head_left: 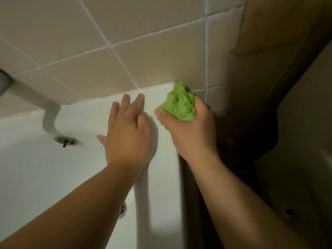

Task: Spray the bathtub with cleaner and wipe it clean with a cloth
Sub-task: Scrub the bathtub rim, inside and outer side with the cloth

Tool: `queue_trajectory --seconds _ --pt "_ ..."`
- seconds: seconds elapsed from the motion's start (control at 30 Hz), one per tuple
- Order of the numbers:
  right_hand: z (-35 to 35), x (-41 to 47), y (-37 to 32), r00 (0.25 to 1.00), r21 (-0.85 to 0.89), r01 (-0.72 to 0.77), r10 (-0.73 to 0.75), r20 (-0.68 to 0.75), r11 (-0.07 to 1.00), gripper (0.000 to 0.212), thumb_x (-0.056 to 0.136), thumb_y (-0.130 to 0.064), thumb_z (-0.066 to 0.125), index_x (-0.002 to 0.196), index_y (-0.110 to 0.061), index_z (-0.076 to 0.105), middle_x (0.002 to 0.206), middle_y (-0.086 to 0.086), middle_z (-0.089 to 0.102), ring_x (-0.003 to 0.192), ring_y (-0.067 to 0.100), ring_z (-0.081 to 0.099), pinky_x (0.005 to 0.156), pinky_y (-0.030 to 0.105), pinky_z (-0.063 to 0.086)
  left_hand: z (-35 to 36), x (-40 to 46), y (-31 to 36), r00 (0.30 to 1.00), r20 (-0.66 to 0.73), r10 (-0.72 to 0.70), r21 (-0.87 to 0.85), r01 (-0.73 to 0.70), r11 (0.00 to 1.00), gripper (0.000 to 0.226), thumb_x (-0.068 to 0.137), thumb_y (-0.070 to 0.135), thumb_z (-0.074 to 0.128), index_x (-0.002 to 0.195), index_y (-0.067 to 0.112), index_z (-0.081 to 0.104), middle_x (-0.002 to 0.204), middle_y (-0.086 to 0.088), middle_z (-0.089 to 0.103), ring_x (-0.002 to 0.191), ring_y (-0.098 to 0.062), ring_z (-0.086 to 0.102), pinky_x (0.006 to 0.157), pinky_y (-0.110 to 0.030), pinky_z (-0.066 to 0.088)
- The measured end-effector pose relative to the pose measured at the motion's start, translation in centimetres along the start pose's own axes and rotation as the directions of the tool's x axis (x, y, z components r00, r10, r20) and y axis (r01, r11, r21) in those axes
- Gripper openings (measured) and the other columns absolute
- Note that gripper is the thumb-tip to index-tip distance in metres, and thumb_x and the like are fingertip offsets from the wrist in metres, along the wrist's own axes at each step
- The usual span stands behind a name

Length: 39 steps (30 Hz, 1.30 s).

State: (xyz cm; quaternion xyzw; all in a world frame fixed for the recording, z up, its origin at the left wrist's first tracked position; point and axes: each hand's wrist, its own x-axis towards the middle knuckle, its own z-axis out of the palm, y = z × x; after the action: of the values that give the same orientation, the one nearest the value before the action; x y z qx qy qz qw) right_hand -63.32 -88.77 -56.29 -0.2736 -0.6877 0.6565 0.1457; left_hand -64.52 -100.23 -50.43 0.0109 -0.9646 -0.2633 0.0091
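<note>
Right hand (pixel 190 130) grips bunched cloth (pixel 179 103) at bathtub (pixel 161 177) corner; left hand (pixel 128 133) spread flat

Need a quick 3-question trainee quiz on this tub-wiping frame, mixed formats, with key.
1. True or false: the left hand holds the green cloth.
2. The cloth is pressed against the bathtub at: A) the drain fitting B) the rim corner by the tiled wall C) the tub floor.
3. Fill in: the left hand's fingers lie ____ on the tub.

Key: 1 false, the right hand grips it; 2 B; 3 flat.
</note>
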Motion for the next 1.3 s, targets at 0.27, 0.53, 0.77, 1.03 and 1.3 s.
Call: queue_trajectory --seconds 0.27,0.53,0.77,1.03,1.3 --pt "0.5 0.3 -0.9 0.984 0.053 -0.134 0.139 -0.114 0.99 0.081 0.066 -0.082 0.061 0.123 -0.025 0.066 0.114 0.001 0.07 0.102 0.023 0.068 0.093 0.043 0.058 0.0 -0.1 0.1 1.0 -0.03 -0.008 -0.017 0.008 1.0 0.052 0.099 0.042 0.032 0.15 0.05 0.043 0.167 0.022 0.022 0.156 -0.002 0.007 0.125 -0.06 0.011" --pt "-0.8 -2.1 0.1 0.991 0.057 -0.133 0.134 -0.007 0.989 0.082 0.064 -0.085 0.062 0.125 -0.03 0.063 0.117 -0.001 0.067 0.1 0.019 0.068 0.091 0.045 0.059 -0.6 -0.5 0.9 0.999 -0.008 -0.032 0.027 0.032 0.999 0.045 0.104 0.046 0.04 0.148 0.052 0.045 0.167 0.021 0.022 0.156 -0.002 0.006 0.124 -0.062 -0.005" --pt "-0.9 -0.8 5.5 0.947 0.136 -0.321 0.315 0.061 0.937 0.068 0.09 -0.073 0.054 0.147 -0.035 0.052 0.142 -0.001 0.056 0.124 0.023 0.057 0.11 0.044 0.045 -0.7 -0.5 0.9 0.99 0.049 0.135 0.118 -0.14 0.983 0.062 0.091 0.072 0.048 0.148 0.047 0.048 0.165 0.02 0.028 0.155 -0.002 0.014 0.127 -0.053 -0.002" --pt "-2.3 -4.7 14.7 0.911 0.274 -0.408 0.408 0.059 0.871 0.027 0.094 -0.024 0.074 0.109 -0.034 0.053 0.105 -0.001 0.068 0.098 0.019 0.066 0.095 0.046 0.055 -0.7 0.0 0.7 0.931 0.139 0.336 0.073 -0.348 0.934 0.079 0.072 0.083 0.054 0.144 0.052 0.049 0.16 0.026 0.034 0.151 0.007 0.02 0.129 -0.043 0.013" --pt "0.3 0.2 19.1 0.875 0.272 -0.475 0.481 0.05 0.837 0.016 0.092 -0.042 0.074 0.104 -0.034 0.068 0.102 -0.004 0.073 0.102 0.024 0.069 0.093 0.042 0.056 -0.6 0.9 0.4 0.914 0.121 0.387 0.052 -0.395 0.917 0.079 0.067 0.082 0.058 0.141 0.055 0.049 0.158 0.027 0.036 0.149 0.009 0.023 0.129 -0.041 0.013"
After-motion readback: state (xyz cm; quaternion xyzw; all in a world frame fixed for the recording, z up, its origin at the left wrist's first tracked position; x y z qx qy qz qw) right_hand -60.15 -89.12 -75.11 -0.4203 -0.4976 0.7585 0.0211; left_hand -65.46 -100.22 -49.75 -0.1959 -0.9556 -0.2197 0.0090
